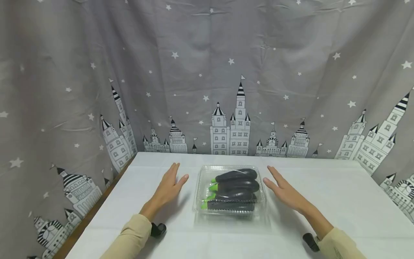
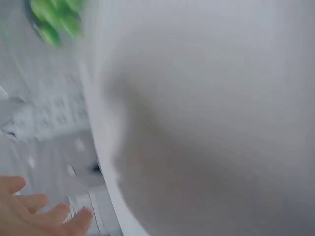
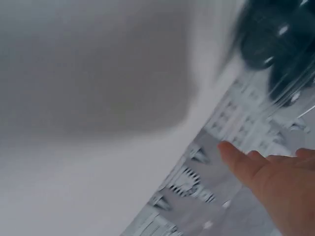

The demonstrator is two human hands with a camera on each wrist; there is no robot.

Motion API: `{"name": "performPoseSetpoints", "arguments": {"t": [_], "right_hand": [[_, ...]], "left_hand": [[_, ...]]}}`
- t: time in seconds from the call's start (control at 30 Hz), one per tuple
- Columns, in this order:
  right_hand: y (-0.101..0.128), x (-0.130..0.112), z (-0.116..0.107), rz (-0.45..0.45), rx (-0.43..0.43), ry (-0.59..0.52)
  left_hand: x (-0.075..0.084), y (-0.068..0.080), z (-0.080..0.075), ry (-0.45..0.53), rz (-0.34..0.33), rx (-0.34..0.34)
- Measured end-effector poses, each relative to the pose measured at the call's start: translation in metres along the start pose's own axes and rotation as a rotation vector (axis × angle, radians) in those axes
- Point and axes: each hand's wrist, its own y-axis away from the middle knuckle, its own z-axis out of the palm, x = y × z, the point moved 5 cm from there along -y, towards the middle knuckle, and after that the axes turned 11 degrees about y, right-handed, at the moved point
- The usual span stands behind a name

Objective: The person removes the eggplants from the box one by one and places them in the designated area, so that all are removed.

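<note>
A clear plastic clamshell box [image 1: 198, 194] sits on the white table [image 1: 339, 201], closed over three dark purple eggplants [image 1: 237, 185] with green stems [image 1: 212, 187]. My left hand [image 1: 169, 187] hovers flat just left of the box, fingers straight, holding nothing. My right hand [image 1: 283, 190] hovers flat just right of the box, fingers straight and empty. The left wrist view is blurred, showing fingertips [image 2: 44, 216] and the green stems [image 2: 54, 19]. The blurred right wrist view shows my fingers [image 3: 266, 172] and the dark eggplants [image 3: 275, 44] through plastic.
A grey curtain [image 1: 207, 72] printed with stars and castles hangs behind and along both sides of the table. The table's left edge [image 1: 97, 208] shows a wooden rim. Beige sleeves [image 1: 129, 239] cover both forearms.
</note>
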Motion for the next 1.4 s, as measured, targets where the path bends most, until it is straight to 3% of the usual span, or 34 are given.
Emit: {"name": "performPoseSetpoints", "arguments": {"t": [0.1, 0.2, 0.27, 0.33, 0.47, 0.57, 0.9, 1.17, 1.4], "right_hand": [[0.008, -0.012, 0.005, 0.033, -0.082, -0.111], [0.016, -0.019, 0.01, 0.06, -0.132, -0.169], [0.022, -0.021, 0.014, 0.071, -0.149, -0.205], [0.027, -0.021, 0.018, 0.067, -0.16, -0.24], [0.035, -0.02, 0.027, 0.055, -0.183, -0.284], [0.037, -0.019, 0.032, 0.047, -0.182, -0.292], [0.036, -0.02, 0.032, 0.021, -0.101, -0.316], [0.036, -0.014, 0.031, 0.009, -0.142, -0.326], [0.037, -0.014, 0.033, -0.018, -0.128, -0.333]], "left_hand": [[0.015, 0.011, 0.006, 0.262, -0.048, -0.025], [0.027, 0.025, 0.013, 0.502, -0.083, -0.096], [0.034, 0.034, 0.019, 0.616, -0.08, -0.168], [0.039, 0.043, 0.024, 0.67, -0.072, -0.236], [0.047, 0.057, 0.033, 0.671, -0.064, -0.332], [0.05, 0.063, 0.038, 0.666, -0.077, -0.362], [0.051, 0.07, 0.046, 0.637, -0.126, -0.296], [0.051, 0.069, 0.049, 0.654, -0.136, -0.301], [0.049, 0.068, 0.05, 0.646, -0.145, -0.284]]}}
